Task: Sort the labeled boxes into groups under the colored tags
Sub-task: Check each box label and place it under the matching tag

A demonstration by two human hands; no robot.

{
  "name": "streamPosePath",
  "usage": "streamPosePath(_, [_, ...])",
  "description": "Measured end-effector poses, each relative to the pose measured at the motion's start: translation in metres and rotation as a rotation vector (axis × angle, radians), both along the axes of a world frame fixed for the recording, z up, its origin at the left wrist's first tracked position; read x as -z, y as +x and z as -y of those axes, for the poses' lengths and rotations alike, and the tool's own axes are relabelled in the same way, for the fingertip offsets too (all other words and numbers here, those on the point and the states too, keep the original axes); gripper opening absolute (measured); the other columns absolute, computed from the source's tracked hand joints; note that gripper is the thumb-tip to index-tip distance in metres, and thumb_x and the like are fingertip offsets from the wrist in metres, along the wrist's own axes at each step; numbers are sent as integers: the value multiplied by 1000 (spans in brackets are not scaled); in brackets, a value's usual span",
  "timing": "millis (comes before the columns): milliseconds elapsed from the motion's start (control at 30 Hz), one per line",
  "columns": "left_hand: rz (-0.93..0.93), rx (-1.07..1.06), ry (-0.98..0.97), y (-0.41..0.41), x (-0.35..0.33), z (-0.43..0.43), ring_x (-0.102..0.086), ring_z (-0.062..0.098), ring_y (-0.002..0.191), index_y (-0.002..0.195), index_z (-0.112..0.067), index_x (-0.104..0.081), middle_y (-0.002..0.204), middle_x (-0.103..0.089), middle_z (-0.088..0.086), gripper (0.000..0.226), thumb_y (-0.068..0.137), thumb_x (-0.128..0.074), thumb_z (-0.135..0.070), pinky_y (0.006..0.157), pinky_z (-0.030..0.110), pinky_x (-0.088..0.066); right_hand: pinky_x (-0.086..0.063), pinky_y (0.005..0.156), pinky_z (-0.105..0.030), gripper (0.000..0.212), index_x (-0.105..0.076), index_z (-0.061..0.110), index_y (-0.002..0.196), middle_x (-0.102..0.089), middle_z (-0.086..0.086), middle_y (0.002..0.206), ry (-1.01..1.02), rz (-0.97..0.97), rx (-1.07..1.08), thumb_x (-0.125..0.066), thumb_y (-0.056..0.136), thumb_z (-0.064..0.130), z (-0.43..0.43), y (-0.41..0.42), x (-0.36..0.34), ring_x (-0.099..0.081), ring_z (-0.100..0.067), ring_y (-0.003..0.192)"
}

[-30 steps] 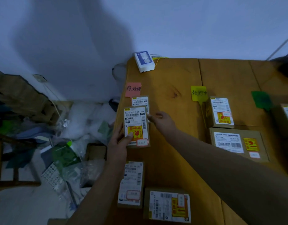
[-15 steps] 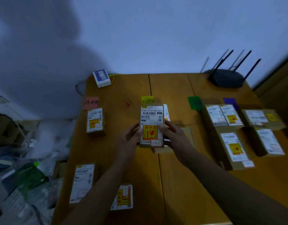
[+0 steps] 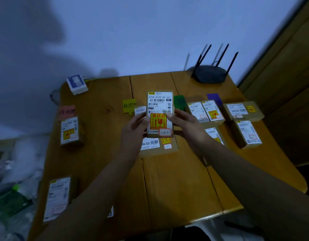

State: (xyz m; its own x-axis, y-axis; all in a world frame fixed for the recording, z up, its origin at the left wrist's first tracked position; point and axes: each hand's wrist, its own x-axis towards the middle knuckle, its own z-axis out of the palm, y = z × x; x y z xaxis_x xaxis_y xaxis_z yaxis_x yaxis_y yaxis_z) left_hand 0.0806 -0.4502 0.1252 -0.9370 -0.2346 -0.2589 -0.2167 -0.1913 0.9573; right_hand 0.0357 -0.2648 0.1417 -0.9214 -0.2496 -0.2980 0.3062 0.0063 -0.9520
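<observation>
A small labeled box [image 3: 159, 108] with a white shipping label and an orange fragile sticker is held up above the table's middle. My left hand [image 3: 133, 130] grips its left edge and my right hand [image 3: 186, 126] grips its right edge. Under it lies a flat box [image 3: 158, 146], with another box [image 3: 139, 110] behind that, below the yellow tag [image 3: 129, 105]. The pink tag [image 3: 67, 112] has one box [image 3: 71, 130] beneath it. The green tag [image 3: 180, 101] and purple tag [image 3: 214, 98] sit to the right, with several boxes [image 3: 207, 111] below them.
A black router [image 3: 209, 75] with antennas stands at the table's back right, and a white device [image 3: 76, 84] at the back left corner. A long box [image 3: 57, 198] lies near the table's front left edge. Bags and clutter lie on the floor at left. A wooden cabinet stands at right.
Both hands carried the box from the pink tag's column rightward to above the yellow tag's column and raised it. My view swung right, bringing the router and right-hand boxes into sight.
</observation>
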Motion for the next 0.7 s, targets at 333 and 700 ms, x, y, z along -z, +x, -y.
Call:
streamPosePath(333, [127, -62, -132, -52, 50, -16, -63, 19, 123, 136, -27, -64, 132, -66, -4, 35, 102, -63, -23, 106, 47, -52, -66, 80, -33, 25, -70, 17, 121, -81, -4, 114, 78, 156, 119, -74, 97, 24, -19, -99, 66, -80, -20, 103])
streamPosePath(700, [347, -160, -197, -77, 136, -11, -65, 0, 92, 128, -22, -69, 108, -68, -12, 29, 101, -63, -12, 63, 11, -53, -59, 103, -50, 33, -66, 8, 132, -75, -14, 125, 325, 348, -30, -66, 102, 21, -2, -193, 169, -75, -29, 112])
